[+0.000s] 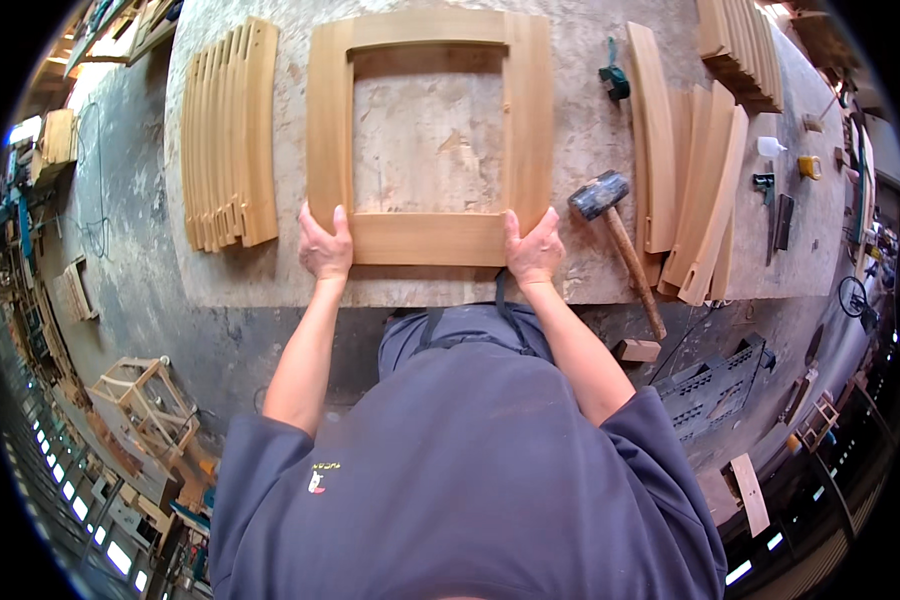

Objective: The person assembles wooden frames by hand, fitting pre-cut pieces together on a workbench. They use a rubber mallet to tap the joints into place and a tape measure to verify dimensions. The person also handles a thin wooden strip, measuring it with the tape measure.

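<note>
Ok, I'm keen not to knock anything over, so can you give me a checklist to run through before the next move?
1. Left hand on the frame: ok, at its near left corner.
2. Right hand on the frame: ok, at its near right corner.
3. Mallet apart from the frame: ok, it lies to the right.
4. Left slats apart from the frame: ok, bare bench shows between.
5. Frame joints fully closed: cannot tell, the detail is too fine.
</note>
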The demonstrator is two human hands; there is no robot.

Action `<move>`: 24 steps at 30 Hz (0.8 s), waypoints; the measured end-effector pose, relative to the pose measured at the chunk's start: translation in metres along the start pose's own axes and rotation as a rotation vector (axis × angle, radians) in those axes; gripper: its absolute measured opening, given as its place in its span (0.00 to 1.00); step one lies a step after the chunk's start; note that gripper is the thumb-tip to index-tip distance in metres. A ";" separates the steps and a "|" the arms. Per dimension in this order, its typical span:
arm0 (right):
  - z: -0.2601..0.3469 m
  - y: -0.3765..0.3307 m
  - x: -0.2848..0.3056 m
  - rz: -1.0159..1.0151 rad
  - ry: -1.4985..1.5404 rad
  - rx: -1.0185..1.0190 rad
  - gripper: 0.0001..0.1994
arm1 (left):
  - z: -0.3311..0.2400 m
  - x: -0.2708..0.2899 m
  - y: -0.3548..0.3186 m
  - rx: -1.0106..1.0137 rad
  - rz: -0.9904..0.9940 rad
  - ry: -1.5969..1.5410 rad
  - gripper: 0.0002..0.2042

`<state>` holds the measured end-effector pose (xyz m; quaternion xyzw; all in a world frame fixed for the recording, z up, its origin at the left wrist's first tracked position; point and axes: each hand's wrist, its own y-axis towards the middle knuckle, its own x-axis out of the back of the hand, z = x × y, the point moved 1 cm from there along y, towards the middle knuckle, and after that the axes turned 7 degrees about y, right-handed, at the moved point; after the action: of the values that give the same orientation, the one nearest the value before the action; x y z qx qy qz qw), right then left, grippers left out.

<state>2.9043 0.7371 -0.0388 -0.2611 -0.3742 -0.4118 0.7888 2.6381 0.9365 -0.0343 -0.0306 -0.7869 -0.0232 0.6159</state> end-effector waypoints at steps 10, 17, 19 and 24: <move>-0.006 -0.003 -0.007 0.045 0.085 -0.020 0.38 | 0.057 -0.044 0.004 0.014 -0.035 -0.014 0.31; -0.010 -0.002 -0.001 0.093 0.169 -0.056 0.34 | 0.037 -0.037 0.005 0.183 0.095 0.059 0.32; -0.010 -0.001 0.001 0.116 0.180 -0.062 0.33 | 0.043 -0.040 0.005 0.178 0.059 0.045 0.32; -0.012 -0.001 0.003 0.113 0.174 -0.034 0.34 | 0.049 -0.042 0.003 0.173 0.034 0.021 0.30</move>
<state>2.9087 0.7267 -0.0431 -0.2583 -0.2819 -0.3939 0.8359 2.6010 0.9419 -0.0872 0.0095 -0.7788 0.0551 0.6248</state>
